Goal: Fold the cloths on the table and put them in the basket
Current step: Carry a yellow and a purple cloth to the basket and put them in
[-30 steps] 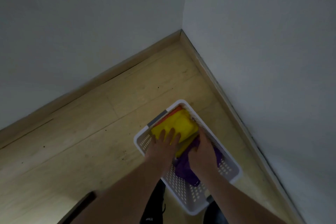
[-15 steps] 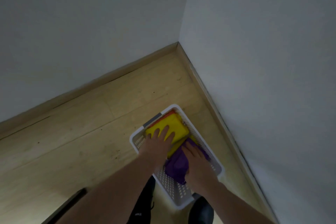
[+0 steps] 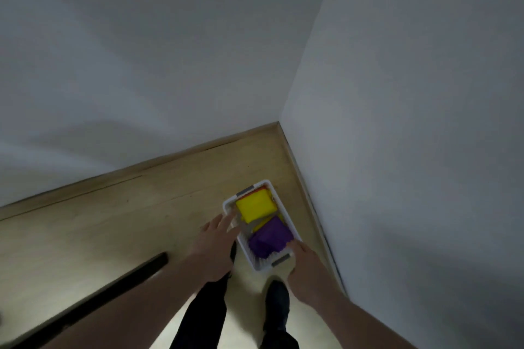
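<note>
Standing over basket (image 3: 266, 263) on floor nr wall corner. Right hand (image 3: 304, 262) hovering at near end by purple cloth (image 3: 270, 238), fingers relaxed, gripping nothing; left hand (image 3: 215, 241) spread loose beside left rim. Further in, yellow cloth (image 3: 255, 207) lying folded. Looking soft, light, floppy; probably best pinching at folded edges

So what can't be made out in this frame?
- Head view: cloths under the yellow cloth and purple cloth in the basket; only an orange edge shows.
- Whether the right hand touches the basket's near end: blurred.
- Left hand fingertips: blurred.
</note>
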`<state>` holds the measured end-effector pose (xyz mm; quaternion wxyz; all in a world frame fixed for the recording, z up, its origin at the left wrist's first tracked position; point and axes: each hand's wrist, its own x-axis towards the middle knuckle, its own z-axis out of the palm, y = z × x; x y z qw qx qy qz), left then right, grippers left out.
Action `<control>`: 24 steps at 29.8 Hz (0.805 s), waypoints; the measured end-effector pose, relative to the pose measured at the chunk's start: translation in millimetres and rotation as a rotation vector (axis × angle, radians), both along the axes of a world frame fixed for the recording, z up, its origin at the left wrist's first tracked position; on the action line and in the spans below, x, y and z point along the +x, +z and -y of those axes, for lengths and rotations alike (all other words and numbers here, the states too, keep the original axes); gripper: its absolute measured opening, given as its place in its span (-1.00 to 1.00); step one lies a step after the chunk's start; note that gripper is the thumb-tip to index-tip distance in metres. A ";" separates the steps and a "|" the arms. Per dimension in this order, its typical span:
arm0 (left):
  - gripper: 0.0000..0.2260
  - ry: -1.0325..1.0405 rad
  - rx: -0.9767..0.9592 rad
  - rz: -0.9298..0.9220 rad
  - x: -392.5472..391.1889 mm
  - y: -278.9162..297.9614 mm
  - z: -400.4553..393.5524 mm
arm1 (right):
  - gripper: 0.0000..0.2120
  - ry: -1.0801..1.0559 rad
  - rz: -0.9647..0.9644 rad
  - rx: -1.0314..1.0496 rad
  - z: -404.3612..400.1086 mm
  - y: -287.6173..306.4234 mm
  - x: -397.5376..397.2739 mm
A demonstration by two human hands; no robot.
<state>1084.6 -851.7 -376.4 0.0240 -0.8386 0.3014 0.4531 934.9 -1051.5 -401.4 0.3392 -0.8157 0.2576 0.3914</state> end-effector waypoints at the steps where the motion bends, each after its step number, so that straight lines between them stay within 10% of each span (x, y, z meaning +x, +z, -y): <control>1: -0.31 0.040 0.003 -0.005 -11.3 27.7 -4.0 | -0.34 0.004 0.000 0.013 -4.0 25.6 -4.4; 14: -0.32 0.624 -0.262 0.170 -202.4 306.3 -77.2 | -0.36 0.160 0.199 0.067 -55.0 281.6 -89.8; 24: -0.38 0.624 -0.285 0.280 -338.1 374.6 -180.9 | -0.39 0.247 0.341 0.067 -127.6 345.7 -178.2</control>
